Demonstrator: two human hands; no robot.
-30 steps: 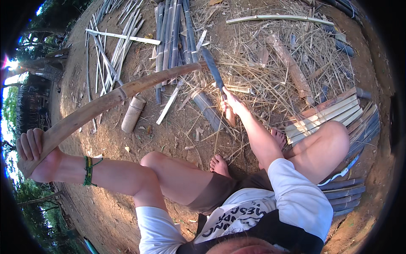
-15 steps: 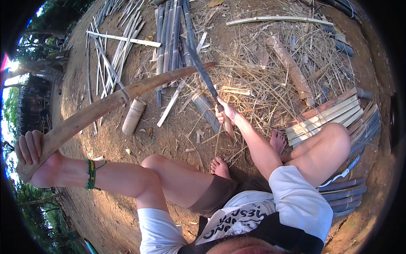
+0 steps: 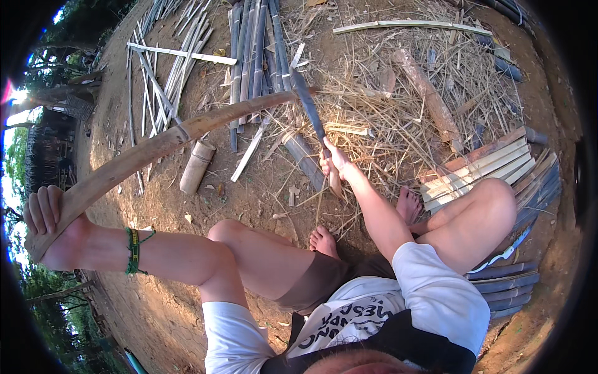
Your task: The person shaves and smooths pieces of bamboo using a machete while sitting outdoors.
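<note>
My left hand (image 3: 48, 215) is closed around the wide near end of a long brown split bamboo strip (image 3: 156, 146). From there the strip slants up and across to the right, its far end thinner. My right hand (image 3: 335, 161) grips the wooden handle of a machete (image 3: 307, 106). The dark blade points up and away, crossing the strip close to its far end. Whether blade and strip touch there cannot be made out for certain.
Dark bamboo lengths (image 3: 248, 68) and pale strips (image 3: 180, 81) lie on the dirt. A short bamboo piece (image 3: 197, 167) is nearer. Beyond my right hand are shavings and a log (image 3: 430, 100). Split slats (image 3: 479, 168) and a white-handled tool (image 3: 501, 257) lie beside my right leg.
The machete blade has shifted slightly and looks shorter now, with its tip just above the strip. My right hand has moved slightly right; my left hand keeps its grip, a touch higher.
</note>
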